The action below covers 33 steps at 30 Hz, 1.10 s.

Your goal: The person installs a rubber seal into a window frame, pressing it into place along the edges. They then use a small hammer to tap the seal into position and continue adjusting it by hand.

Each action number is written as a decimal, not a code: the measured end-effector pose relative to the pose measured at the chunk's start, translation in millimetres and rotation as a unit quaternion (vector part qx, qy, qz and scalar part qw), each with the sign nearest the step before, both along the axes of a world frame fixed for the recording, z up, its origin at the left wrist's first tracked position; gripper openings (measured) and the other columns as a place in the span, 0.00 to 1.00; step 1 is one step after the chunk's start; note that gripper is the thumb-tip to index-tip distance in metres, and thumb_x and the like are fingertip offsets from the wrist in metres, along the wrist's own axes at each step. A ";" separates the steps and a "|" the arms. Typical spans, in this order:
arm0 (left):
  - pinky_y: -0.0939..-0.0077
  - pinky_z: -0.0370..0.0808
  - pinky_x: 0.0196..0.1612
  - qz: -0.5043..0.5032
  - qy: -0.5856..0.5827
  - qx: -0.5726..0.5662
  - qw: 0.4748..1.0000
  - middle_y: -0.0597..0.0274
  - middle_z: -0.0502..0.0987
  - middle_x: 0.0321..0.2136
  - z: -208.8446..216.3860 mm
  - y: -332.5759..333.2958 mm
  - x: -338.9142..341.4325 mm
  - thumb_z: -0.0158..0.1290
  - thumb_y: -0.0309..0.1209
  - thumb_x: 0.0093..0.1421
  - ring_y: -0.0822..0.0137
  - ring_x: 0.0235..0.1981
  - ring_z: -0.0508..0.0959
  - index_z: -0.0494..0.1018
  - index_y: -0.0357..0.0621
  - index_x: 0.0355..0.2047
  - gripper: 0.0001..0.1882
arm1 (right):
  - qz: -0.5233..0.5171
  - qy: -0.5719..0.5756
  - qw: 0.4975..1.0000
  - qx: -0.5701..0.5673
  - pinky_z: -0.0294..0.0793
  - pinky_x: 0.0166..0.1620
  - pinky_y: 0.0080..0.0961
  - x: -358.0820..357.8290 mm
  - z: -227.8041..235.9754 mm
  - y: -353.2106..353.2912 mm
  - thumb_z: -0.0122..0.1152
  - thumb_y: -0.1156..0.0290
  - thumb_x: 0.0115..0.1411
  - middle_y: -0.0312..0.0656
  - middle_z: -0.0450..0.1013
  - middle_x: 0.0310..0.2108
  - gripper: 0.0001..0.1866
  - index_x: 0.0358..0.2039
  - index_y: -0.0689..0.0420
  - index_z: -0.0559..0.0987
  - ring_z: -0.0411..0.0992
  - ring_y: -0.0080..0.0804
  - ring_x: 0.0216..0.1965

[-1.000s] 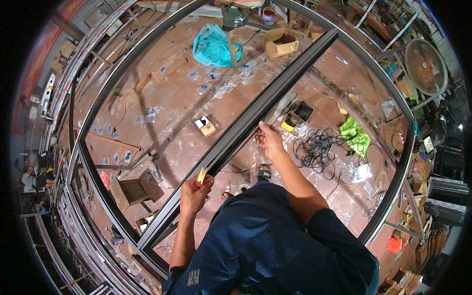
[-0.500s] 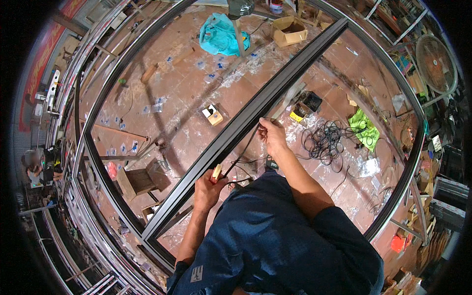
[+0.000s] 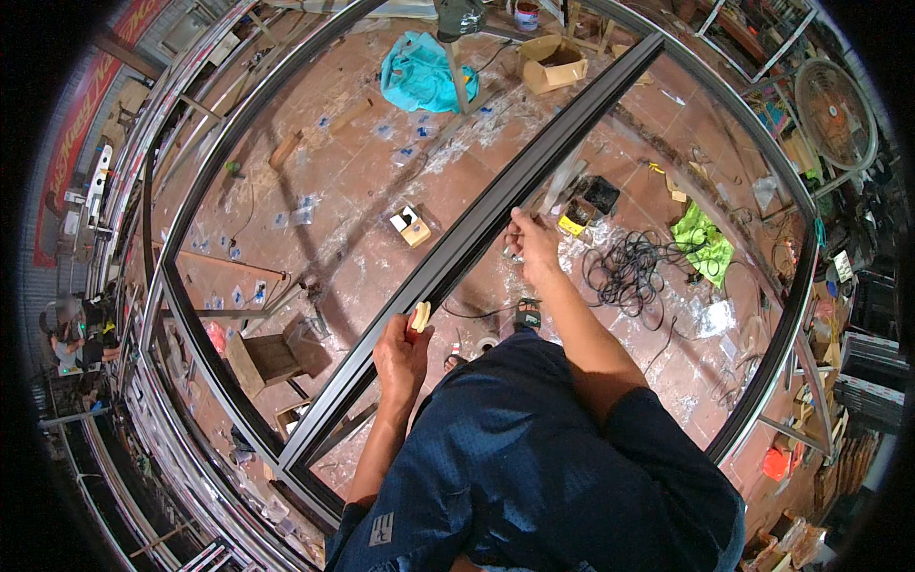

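Note:
A long dark grey metal bar (image 3: pixel 457 229) runs diagonally across the big dark frame (image 3: pixel 214 377) in front of me. My left hand (image 3: pixel 400 360) is by the bar's nearer part, closed around a small pale yellow block (image 3: pixel 419 317) with a bit of red on its side. The block's top sticks up out of the fingers, close to the bar's right edge. Farther up, my right hand (image 3: pixel 534 246) has thumb and fingers bent together at that same edge. Whatever is between those fingertips, if anything, is too small to make out.
Below the frame, the littered tiled floor holds a small open box (image 3: pixel 410 227), a tangled black cable (image 3: pixel 629 272), a lime-green cloth (image 3: pixel 703 243), a turquoise bag (image 3: pixel 419 74) and a cardboard box (image 3: pixel 553 65). Metal profiles line the left; a large fan (image 3: pixel 836 114) stands right.
The thin black strip that hung between my hands no longer shows there. My right hand has risen slightly along the bar; my left hand has turned a little, still holding the block.

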<state>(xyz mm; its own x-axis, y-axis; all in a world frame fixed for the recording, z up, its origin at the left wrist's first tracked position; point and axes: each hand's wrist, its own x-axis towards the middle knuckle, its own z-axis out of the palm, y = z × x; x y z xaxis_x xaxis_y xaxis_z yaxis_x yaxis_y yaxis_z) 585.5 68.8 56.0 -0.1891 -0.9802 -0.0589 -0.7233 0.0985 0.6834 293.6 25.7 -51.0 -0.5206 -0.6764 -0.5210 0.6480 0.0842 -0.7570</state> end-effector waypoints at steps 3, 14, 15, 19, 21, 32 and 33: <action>0.67 0.72 0.31 0.008 0.011 0.002 1.000 0.57 0.73 0.22 -6.1 -1.7 3.1 0.68 0.29 0.60 0.67 0.25 0.71 0.74 0.36 0.35 0.13 | 0.009 0.049 0.998 0.036 0.70 0.25 0.21 -4.6 9.8 -2.4 0.71 0.62 0.66 0.33 0.76 0.23 0.12 0.31 0.54 0.78 0.72 0.22 0.20; 0.57 0.78 0.34 -0.056 -0.069 -0.107 0.990 0.45 0.82 0.32 -7.9 -0.5 -6.2 0.64 0.27 0.61 0.44 0.31 0.83 0.83 0.40 0.42 0.09 | 0.244 0.178 0.949 0.086 0.75 0.28 0.22 30.5 2.8 20.1 0.70 0.61 0.66 0.40 0.81 0.26 0.16 0.37 0.65 0.84 0.76 0.23 0.23; 0.58 0.79 0.34 -0.051 -0.067 -0.085 0.993 0.46 0.83 0.32 -9.5 0.1 -5.2 0.64 0.27 0.62 0.47 0.30 0.83 0.83 0.39 0.42 0.09 | 0.260 0.173 0.945 0.094 0.76 0.29 0.21 34.5 3.4 21.6 0.70 0.61 0.66 0.40 0.81 0.26 0.16 0.37 0.65 0.84 0.76 0.23 0.23; 0.72 0.77 0.32 0.034 0.125 0.177 0.976 0.60 0.83 0.27 -15.4 -2.6 2.4 0.64 0.32 0.66 0.70 0.28 0.82 0.82 0.34 0.41 0.11 | 0.259 0.151 0.951 0.072 0.78 0.30 0.23 43.9 9.1 23.8 0.69 0.60 0.67 0.41 0.82 0.26 0.17 0.34 0.65 0.85 0.78 0.25 0.25; 0.74 0.76 0.31 0.096 0.269 0.318 0.904 0.63 0.81 0.27 -11.6 -3.7 6.4 0.65 0.34 0.66 0.70 0.27 0.80 0.80 0.37 0.41 0.12 | 0.248 0.143 0.956 0.071 0.78 0.30 0.24 46.9 8.5 24.9 0.69 0.59 0.67 0.41 0.82 0.26 0.18 0.32 0.66 0.85 0.79 0.26 0.25; 0.77 0.76 0.29 0.017 0.242 0.315 0.917 0.67 0.80 0.27 -6.7 -6.8 -9.6 0.66 0.30 0.65 0.75 0.26 0.78 0.80 0.38 0.37 0.08 | 0.252 0.202 0.942 0.092 0.77 0.29 0.25 51.0 9.0 21.6 0.67 0.61 0.67 0.43 0.79 0.23 0.18 0.30 0.67 0.83 0.77 0.26 0.23; 0.77 0.77 0.30 0.024 0.221 0.277 0.935 0.67 0.80 0.27 -16.8 -5.1 -7.7 0.66 0.30 0.65 0.75 0.26 0.79 0.80 0.37 0.38 0.08 | 0.248 0.182 0.947 0.091 0.76 0.28 0.24 52.1 7.5 21.9 0.67 0.62 0.68 0.40 0.78 0.23 0.17 0.30 0.65 0.82 0.76 0.25 0.23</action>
